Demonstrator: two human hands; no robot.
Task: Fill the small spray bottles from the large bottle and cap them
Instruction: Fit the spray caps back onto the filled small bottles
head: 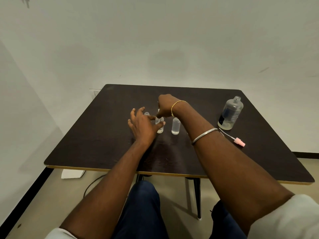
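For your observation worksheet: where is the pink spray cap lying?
The pink spray cap lies loose on the table, right side, just in front of the large bottle.

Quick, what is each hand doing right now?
Left hand: open, fingers around the small clear plastic spray bottle.
Right hand: closed at that bottle's top; what it pinches cannot be told.

Three small clear bottles upright, large bottle uncapped.

White short sleeves, dark blue trousers, gold chain bracelet (right wrist), silver bangle further up
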